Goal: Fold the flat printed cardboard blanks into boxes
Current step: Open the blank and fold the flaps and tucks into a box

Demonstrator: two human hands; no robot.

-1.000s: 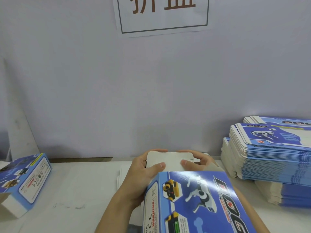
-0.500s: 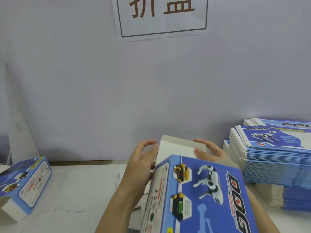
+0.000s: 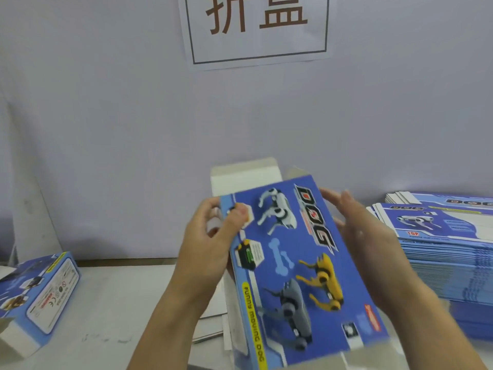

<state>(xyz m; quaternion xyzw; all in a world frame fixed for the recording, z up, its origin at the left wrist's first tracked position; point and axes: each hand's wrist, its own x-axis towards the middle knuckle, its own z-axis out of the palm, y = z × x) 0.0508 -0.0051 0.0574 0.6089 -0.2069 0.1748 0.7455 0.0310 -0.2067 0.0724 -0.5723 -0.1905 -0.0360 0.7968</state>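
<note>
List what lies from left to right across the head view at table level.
Folded box on the table → left hand gripping the box's left edge → printed box being held → right hand flat along its right side → stack of flat blanks.

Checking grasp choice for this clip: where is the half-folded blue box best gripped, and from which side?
By its two long side edges, one hand from each side. The box is raised with its printed face up and its white flap still open at the far end. The left hand already grips the left edge; the right hand lies open along the right.
</note>
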